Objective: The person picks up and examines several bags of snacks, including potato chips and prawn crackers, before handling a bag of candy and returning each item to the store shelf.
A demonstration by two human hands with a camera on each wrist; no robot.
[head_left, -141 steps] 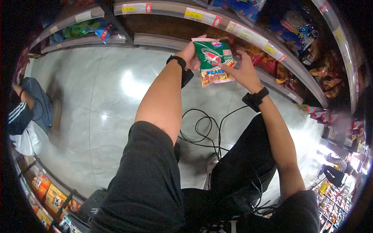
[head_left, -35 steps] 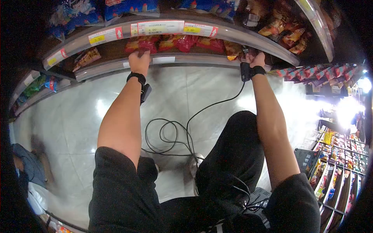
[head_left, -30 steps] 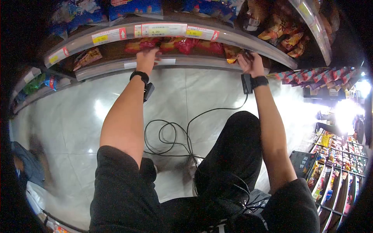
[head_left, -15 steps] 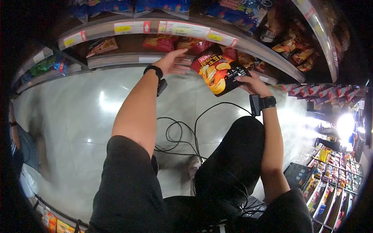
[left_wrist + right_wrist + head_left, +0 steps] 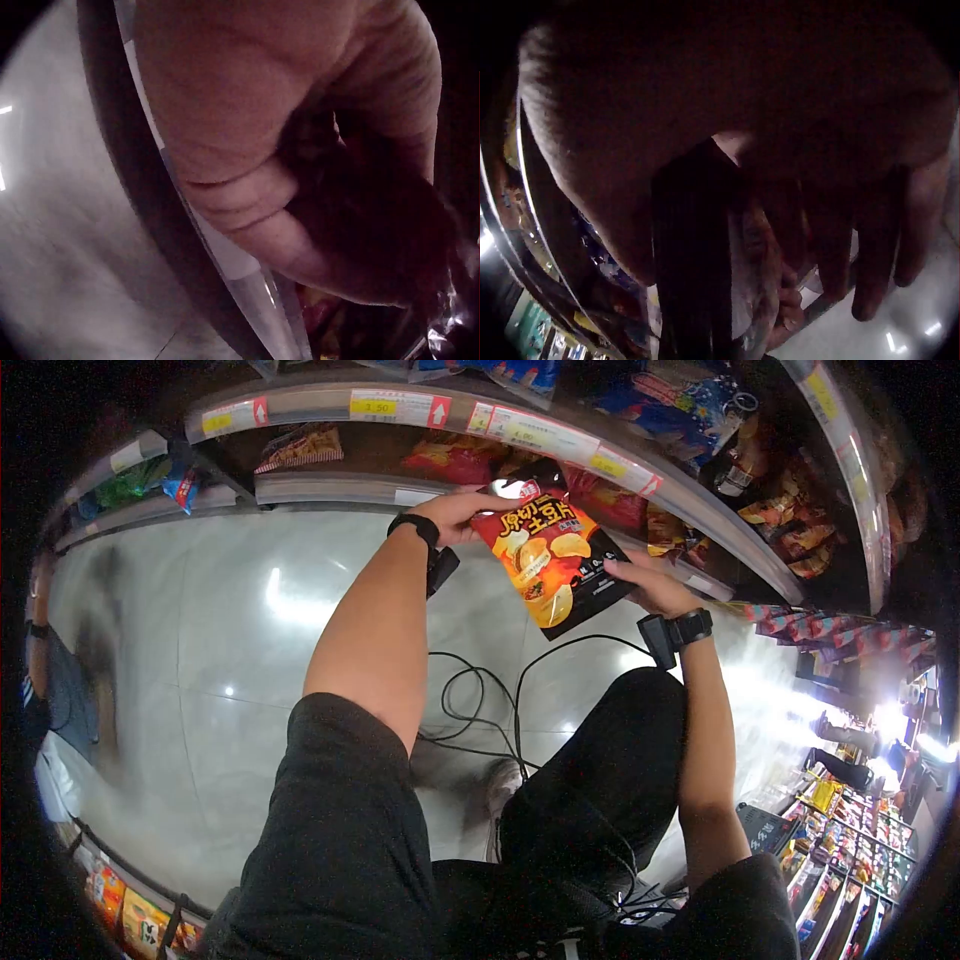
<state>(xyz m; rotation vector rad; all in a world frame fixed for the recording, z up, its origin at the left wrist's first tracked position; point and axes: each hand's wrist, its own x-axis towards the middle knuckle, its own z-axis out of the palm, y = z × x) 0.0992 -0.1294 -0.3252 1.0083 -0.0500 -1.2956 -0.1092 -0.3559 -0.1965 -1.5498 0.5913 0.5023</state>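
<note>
A shop aisle with a pale, glossy floor (image 5: pixel 240 620) curves past a dark shelf unit (image 5: pixel 340 490), its upper rail carrying white, yellow and red price tags (image 5: pixel 375 406). The bag (image 5: pixel 555 560), black, red and orange with pictures of chips on its front, is held tilted over the floor, just in front of the lower shelf, its printed face turned up to the head camera. The left hand (image 5: pixel 455 515) pinches it near its upper left corner, thumb over the front, the hand only partly closed. The right hand (image 5: pixel 660 585) grips the lower right edge, thumb on the black part of the front and the other fingers behind; the right wrist view shows those fingers apart, with the bag between them and the thumb. Behind the bag, red packets (image 5: pixel 450 457) lie on the lower shelf, with a striped packet (image 5: pixel 305 448) farther left and blue bags (image 5: pixel 660 410) above the rail. Each wrist wears a black strap with a small box. Below, a black cable (image 5: pixel 470 670) loops on the floor beside a bent knee in black trousers (image 5: pixel 600 760). Another person (image 5: pixel 70 700) is at the far left, blurred.
</note>
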